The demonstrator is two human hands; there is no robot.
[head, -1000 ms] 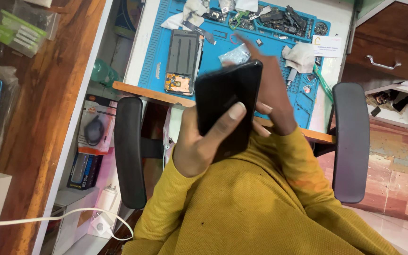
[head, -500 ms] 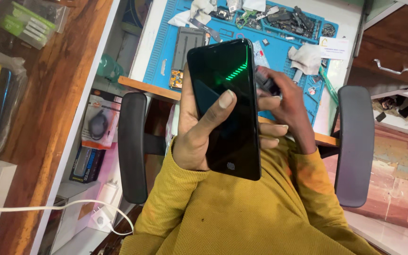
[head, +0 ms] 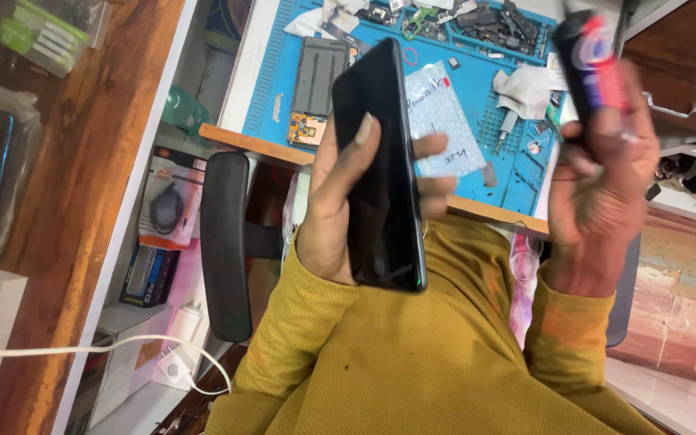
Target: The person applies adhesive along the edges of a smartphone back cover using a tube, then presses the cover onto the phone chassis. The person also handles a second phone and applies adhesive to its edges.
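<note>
Black glossy flat smartphone (head: 380, 177) clamped edgewise in left hand (head: 340, 201); judged rigid, slippery, fragile; right hand (head: 602, 177), at 3 o'clock, closed around dark red-striped tube (head: 594, 68)

mustard-yellow knit sleeves (head: 348, 354) — ribbed cuffs, bare hands (head: 598, 193)

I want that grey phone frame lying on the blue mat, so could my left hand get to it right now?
Probably not right away: the left hand is wrapped around the black phone, so it isn't free. The grey phone frame lies uncovered on the blue mat, just beyond.
</note>
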